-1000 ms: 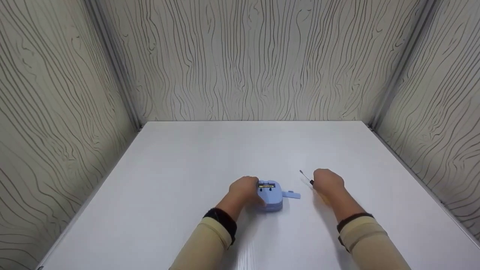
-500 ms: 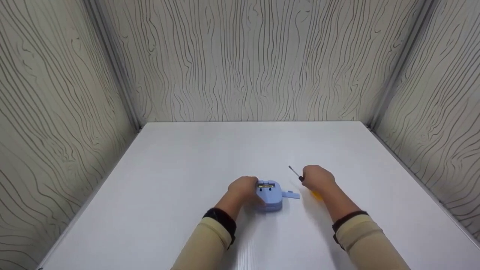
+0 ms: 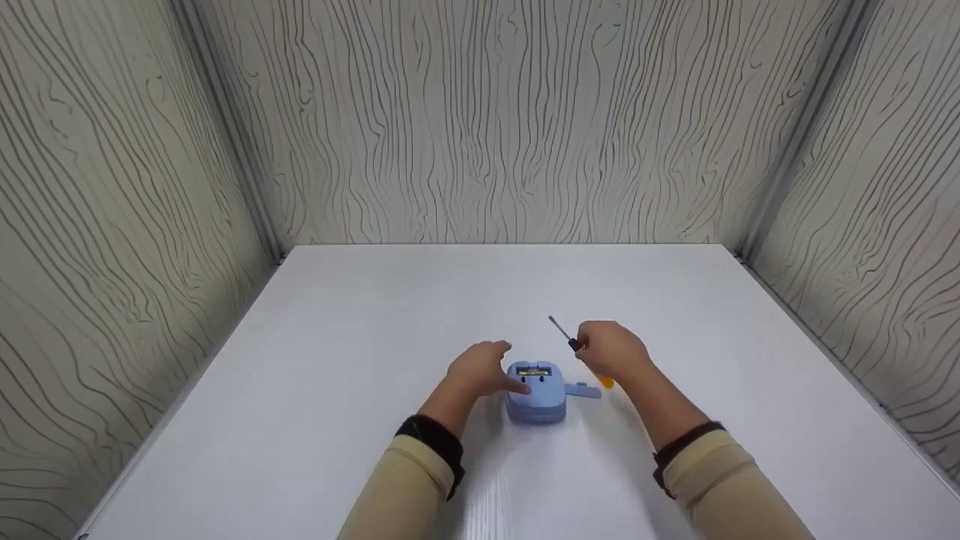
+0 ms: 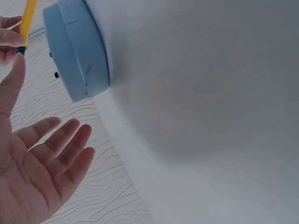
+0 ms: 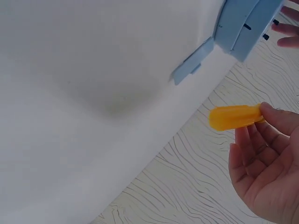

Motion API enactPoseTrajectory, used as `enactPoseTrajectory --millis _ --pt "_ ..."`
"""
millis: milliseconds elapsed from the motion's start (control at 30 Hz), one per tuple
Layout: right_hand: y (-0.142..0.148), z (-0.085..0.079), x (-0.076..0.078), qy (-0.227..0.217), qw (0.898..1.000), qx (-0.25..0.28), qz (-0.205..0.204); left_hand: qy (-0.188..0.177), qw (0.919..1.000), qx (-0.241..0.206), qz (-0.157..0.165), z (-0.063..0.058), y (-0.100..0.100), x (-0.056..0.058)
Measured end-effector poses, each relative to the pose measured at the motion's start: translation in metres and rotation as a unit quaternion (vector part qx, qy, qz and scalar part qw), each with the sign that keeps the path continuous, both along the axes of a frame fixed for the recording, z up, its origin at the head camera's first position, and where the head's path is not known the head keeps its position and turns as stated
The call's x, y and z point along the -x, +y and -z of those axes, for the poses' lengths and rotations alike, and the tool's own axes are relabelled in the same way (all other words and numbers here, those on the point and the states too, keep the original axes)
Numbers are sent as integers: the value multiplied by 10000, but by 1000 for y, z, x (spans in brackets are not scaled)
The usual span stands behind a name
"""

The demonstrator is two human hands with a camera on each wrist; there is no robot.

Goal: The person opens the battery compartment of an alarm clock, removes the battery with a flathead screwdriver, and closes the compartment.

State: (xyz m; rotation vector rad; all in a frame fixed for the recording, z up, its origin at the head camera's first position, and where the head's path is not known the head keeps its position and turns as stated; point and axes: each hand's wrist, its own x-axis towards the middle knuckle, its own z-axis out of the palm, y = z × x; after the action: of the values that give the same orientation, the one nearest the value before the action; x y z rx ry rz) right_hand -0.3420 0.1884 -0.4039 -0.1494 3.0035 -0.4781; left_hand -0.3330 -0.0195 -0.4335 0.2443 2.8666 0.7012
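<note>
A light blue rounded device (image 3: pixel 536 401) lies on the white table in the head view, its battery compartment (image 3: pixel 533 371) uncovered with a gold-coloured battery inside. Two dark screws stick up from its top face. My left hand (image 3: pixel 476 369) is spread at the device's left side, thumb over its top; in the left wrist view the fingers of the left hand (image 4: pixel 37 172) are extended and apart from the device (image 4: pixel 77 51). Beyond the device to the right, my right hand (image 3: pixel 615 351) pinches a screwdriver (image 5: pixel 233 116) with a yellow handle, its metal tip pointing away and left.
A small light blue battery cover (image 3: pixel 583 390) lies flat on the table just right of the device. The white table (image 3: pixel 360 322) is bounded by wood-grain-patterned panels (image 3: pixel 480 150) at the back and both sides.
My right hand has moved left with the screwdriver, nearer the device. My left hand has let go of the device's side and opened. The device and the cover have stayed in place.
</note>
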Motion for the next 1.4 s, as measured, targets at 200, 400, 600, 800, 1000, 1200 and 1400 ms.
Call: enactPoseTrajectory --millis 200,400,600,800,1000,1200,1400 --pt "-17 -5 -7 331 9985 397 -173 14 9989 -461 73 -4 2 -1" --pt "-29 -7 -12 356 9908 1267 -328 145 9941 -1007 380 -2 8 -3" --pt "-34 -8 -15 90 9807 1920 -358 233 9883 -1391 586 2 13 -5" --pt "-39 -10 -19 0 9611 2725 -442 291 9829 -1752 482 1 16 -8" --pt "-42 -10 -21 -59 9412 3363 -328 449 9796 -1949 206 -1 15 -11" --pt "-41 -6 -17 -93 9412 3374 -146 367 9797 -1971 88 -4 15 -11" --pt "-41 -5 -16 -49 9498 3119 -246 365 9817 -1868 108 -3 9 -10"
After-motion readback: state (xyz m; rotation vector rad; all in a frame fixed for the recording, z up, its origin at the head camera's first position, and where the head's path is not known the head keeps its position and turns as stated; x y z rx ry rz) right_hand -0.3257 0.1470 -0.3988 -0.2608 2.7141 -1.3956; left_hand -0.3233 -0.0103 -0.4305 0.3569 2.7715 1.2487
